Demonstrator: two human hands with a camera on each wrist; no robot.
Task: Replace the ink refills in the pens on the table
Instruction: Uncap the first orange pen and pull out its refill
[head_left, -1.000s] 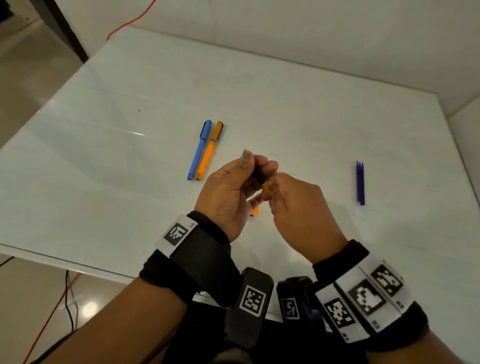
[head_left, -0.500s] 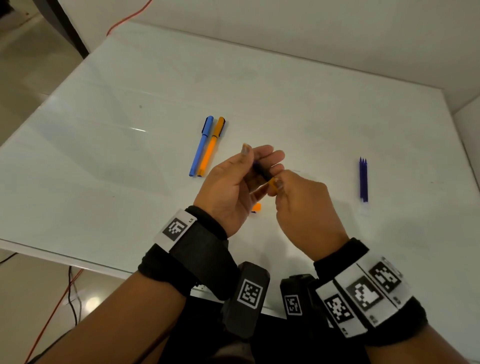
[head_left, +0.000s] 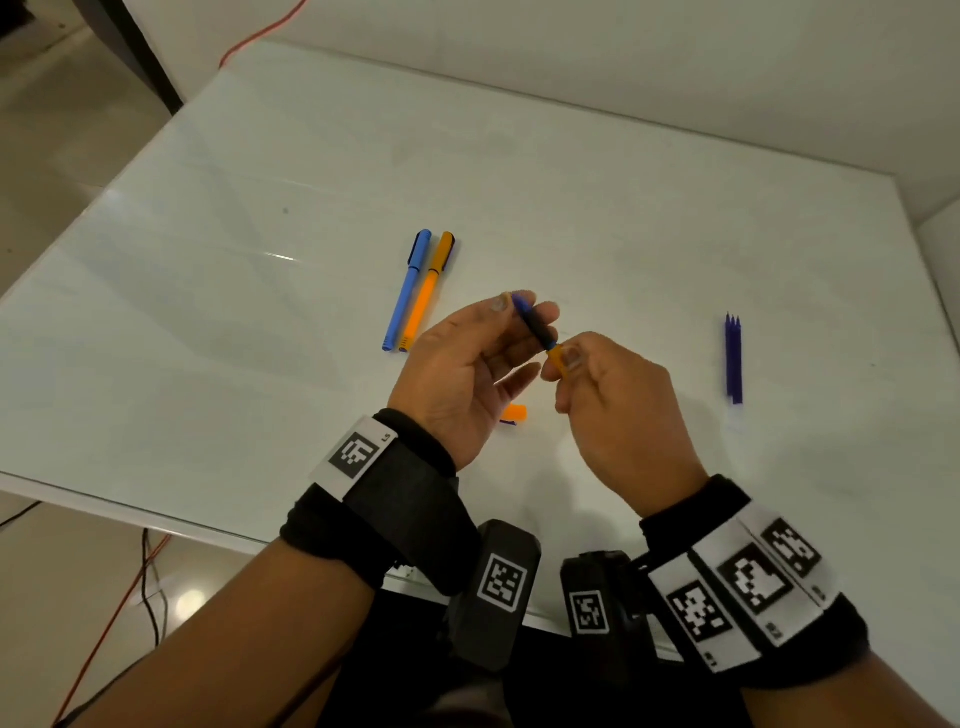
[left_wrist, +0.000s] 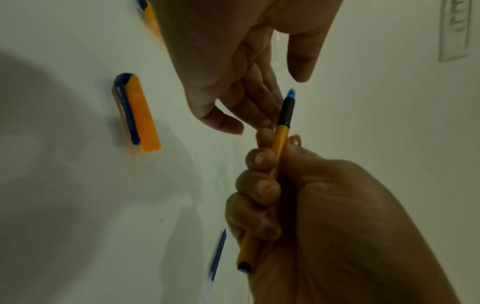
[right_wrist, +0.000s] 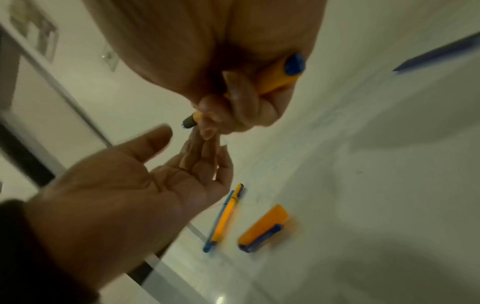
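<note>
While our left hand (head_left: 462, 374) hangs slack at nine o'clock of the orange pen (left_wrist: 278, 148), fingers straight and only brushing its black grip section, our right hand (head_left: 618, 410) at three o'clock stays out of reach of nothing: it clenches the barrel in a full fist. At ten o'clock lie the blue pen (head_left: 408, 291) and a second orange pen (head_left: 427, 291) side by side; the orange cap (left_wrist: 137, 113) rests beneath our hands; spare refills (head_left: 733, 358) wait at three o'clock. We risk the tip section slipping, since no finger pinches it.
</note>
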